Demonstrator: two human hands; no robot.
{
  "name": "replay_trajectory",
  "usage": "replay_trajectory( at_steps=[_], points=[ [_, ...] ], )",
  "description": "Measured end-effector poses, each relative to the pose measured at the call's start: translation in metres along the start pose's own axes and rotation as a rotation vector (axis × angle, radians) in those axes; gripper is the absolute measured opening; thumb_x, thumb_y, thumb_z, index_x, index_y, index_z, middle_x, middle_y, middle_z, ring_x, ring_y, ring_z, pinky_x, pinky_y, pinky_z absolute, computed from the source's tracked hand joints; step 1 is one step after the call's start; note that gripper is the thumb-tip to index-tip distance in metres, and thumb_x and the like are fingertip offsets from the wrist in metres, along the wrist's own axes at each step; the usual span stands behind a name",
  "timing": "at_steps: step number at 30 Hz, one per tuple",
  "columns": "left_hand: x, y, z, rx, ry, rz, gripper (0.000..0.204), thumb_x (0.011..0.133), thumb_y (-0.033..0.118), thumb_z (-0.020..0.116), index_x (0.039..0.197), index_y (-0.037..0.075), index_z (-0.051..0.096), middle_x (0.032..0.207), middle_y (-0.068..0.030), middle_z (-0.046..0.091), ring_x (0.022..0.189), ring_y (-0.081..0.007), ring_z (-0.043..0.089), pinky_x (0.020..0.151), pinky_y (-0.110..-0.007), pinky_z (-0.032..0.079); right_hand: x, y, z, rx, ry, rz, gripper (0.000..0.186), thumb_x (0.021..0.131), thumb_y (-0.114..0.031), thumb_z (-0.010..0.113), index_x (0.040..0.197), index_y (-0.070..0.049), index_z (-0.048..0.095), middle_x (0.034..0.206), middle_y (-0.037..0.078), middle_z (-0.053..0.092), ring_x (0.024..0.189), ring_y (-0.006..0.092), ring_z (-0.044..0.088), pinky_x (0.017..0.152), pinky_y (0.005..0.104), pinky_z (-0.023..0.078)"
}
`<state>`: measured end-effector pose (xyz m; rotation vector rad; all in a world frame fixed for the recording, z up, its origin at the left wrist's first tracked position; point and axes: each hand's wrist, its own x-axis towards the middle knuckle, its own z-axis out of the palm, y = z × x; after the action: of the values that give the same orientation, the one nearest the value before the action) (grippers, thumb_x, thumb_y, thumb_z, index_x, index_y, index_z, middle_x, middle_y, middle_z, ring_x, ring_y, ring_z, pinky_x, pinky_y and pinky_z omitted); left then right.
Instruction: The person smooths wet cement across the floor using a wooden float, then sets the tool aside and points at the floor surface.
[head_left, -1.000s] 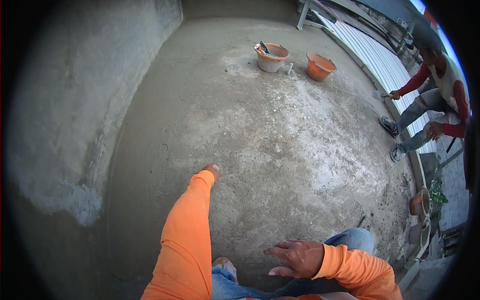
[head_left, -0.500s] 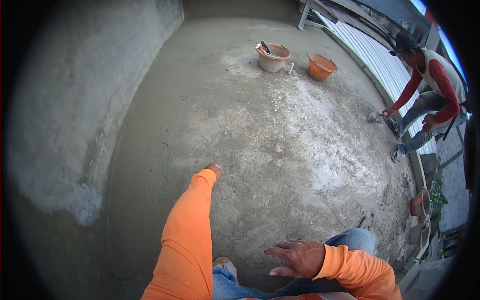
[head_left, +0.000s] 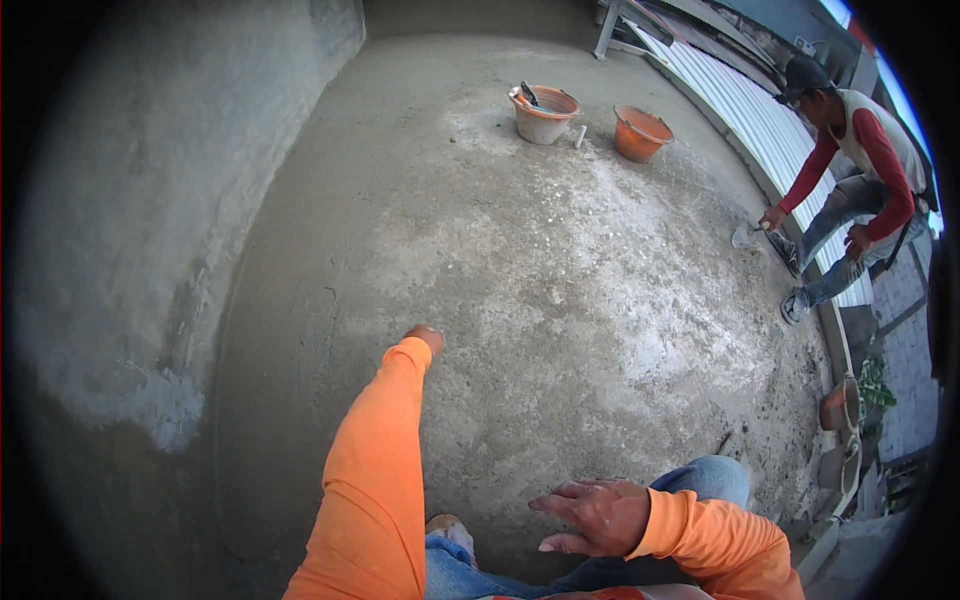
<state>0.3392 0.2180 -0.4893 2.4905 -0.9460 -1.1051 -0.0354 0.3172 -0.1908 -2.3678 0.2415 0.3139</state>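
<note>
My left hand (head_left: 426, 338) is at the end of my outstretched arm in an orange sleeve, over the grey cement floor (head_left: 480, 400). It looks rounded, and its fingers are hidden from view, so whether it holds anything does not show. Close to my body, by my bent right knee in blue jeans (head_left: 712, 480), is my right hand (head_left: 595, 515). Its fingers are spread and nothing is in them. One of my shoes (head_left: 452, 530) shows between my arms.
A rough wall (head_left: 150, 220) runs along the left. Farther off stand a bucket with tools in it (head_left: 545, 122) and an orange bucket (head_left: 640, 138). At right a co-worker (head_left: 880, 170) crouches with a trowel (head_left: 743, 236) on the floor, beside corrugated roofing (head_left: 740, 100) and the edge.
The co-worker's trowel has shifted slightly left and turned on the floor, its blade now plainer to see. My own hands have hardly moved.
</note>
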Motion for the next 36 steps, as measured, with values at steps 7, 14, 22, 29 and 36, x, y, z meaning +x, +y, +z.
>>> replay_trajectory(
  at_steps=[7, 14, 22, 29, 36],
  points=[
    [-0.02, 0.008, -0.006, -0.036, -0.025, -0.07, 0.037, 0.085, 0.025, 0.047, 0.109, -0.001, 0.059, 0.111, -0.0231, 0.06, 0.108, -0.036, 0.056, 0.089, -0.042, 0.044, 0.002, -0.002, -0.004, -0.003, -0.089, 0.052, 0.058, 0.088, -0.046, 0.051, 0.124, 0.0, 0.045, 0.104, 0.025, 0.058, 0.095, 0.0402, 0.059, 0.081, 0.0441, 0.049],
    [-0.055, 0.036, -0.025, 0.131, -0.176, -0.201, 0.036, 0.089, 0.025, 0.041, 0.107, 0.0, 0.06, 0.082, -0.0154, 0.068, 0.09, -0.0282, 0.064, 0.08, -0.041, 0.045, -0.002, 0.006, 0.001, -0.009, -0.053, 0.032, 0.058, 0.088, -0.045, 0.051, 0.125, 0.0, 0.044, 0.107, 0.025, 0.057, 0.096, 0.0404, 0.058, 0.083, 0.0444, 0.048],
    [-0.054, 0.023, -0.024, 0.139, -0.232, -0.198, 0.041, 0.09, 0.028, 0.042, 0.124, 0.006, 0.051, 0.083, -0.0116, 0.069, 0.078, -0.0252, 0.063, 0.078, -0.042, 0.044, 0.0, 0.006, 0.003, -0.019, -0.073, 0.035, 0.06, 0.089, -0.048, 0.048, 0.126, -0.001, 0.044, 0.107, 0.025, 0.057, 0.096, 0.0403, 0.059, 0.082, 0.0448, 0.049],
    [-0.037, 0.012, -0.01, 0.057, -0.224, -0.161, 0.038, 0.089, 0.027, 0.049, 0.121, 0.008, 0.054, 0.081, -0.0096, 0.068, 0.074, -0.0213, 0.062, 0.071, -0.04, 0.045, 0.0, 0.005, 0.002, -0.008, -0.093, 0.056, 0.06, 0.09, -0.048, 0.047, 0.127, -0.001, 0.043, 0.108, 0.026, 0.057, 0.096, 0.0406, 0.059, 0.083, 0.045, 0.048],
    [-0.028, 0.006, -0.011, 0.136, -0.288, 0.008, 0.033, 0.086, 0.03, 0.056, 0.108, 0.005, 0.061, 0.081, -0.011, 0.067, 0.078, -0.0243, 0.063, 0.075, -0.038, 0.047, -0.001, 0.004, 0.007, -0.001, -0.078, 0.052, 0.059, 0.09, -0.047, 0.048, 0.126, -0.001, 0.043, 0.108, 0.026, 0.056, 0.098, 0.0401, 0.057, 0.085, 0.0449, 0.047]
  ],
)
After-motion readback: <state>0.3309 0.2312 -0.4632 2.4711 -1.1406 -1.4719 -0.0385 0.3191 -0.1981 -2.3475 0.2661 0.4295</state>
